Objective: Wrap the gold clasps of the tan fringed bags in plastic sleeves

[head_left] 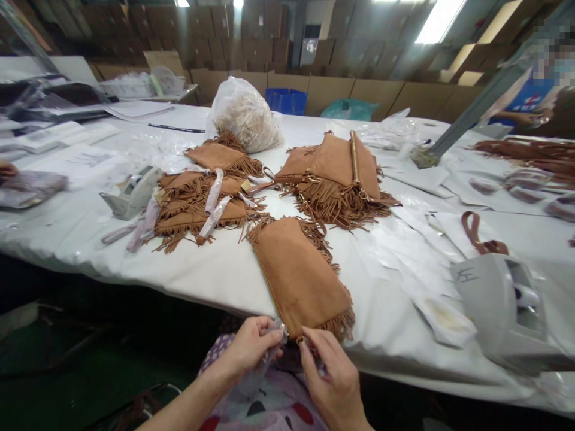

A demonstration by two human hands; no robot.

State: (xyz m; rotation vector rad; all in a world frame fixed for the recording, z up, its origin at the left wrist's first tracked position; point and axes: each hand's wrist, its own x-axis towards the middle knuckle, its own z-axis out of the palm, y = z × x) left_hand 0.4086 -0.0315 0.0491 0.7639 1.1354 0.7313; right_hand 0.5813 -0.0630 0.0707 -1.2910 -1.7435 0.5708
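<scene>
Looks like a factory workshop: has stacked cartons [209,21] at frame top, tape dispenser [485,308] lower rt., fringed bags [331,160] in ctr.

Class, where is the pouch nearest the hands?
In the head view, the fringed tan pouch lies below centre at the table's near edge, by the left hand and right hand.

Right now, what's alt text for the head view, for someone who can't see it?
A person's left hand pinches plastic and the right hand a gold fitting at the near end of a fringed brown bag on a white table. Behind the bag lie two piles of similar bags.
</scene>
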